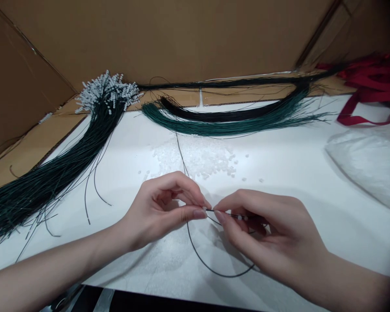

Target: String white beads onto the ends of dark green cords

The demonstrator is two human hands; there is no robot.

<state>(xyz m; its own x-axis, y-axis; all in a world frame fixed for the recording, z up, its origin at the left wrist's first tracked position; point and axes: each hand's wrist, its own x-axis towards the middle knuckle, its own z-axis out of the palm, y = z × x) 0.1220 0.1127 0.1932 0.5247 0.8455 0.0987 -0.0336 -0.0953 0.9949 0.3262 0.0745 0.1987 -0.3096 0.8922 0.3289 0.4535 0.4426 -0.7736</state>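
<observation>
My left hand (169, 208) and my right hand (263, 229) meet at the middle of the white table (295, 173), fingertips almost touching. Both pinch one thin dark cord (195, 247), which loops below the hands and runs up toward the back. My left thumb and forefinger hold the cord's end. My right fingers pinch it beside a small white bead (239, 218) threaded on it. Just behind the hands lies a loose heap of small clear beads (198, 158).
A bundle of dark green cords with white bead ends (107, 93) fans out at left. Bundles of plain dark green and black cords (230, 121) lie across the back. Red ribbon (370, 86) and a clear plastic bag (370, 164) sit at right. Cardboard walls (182, 39) enclose the table.
</observation>
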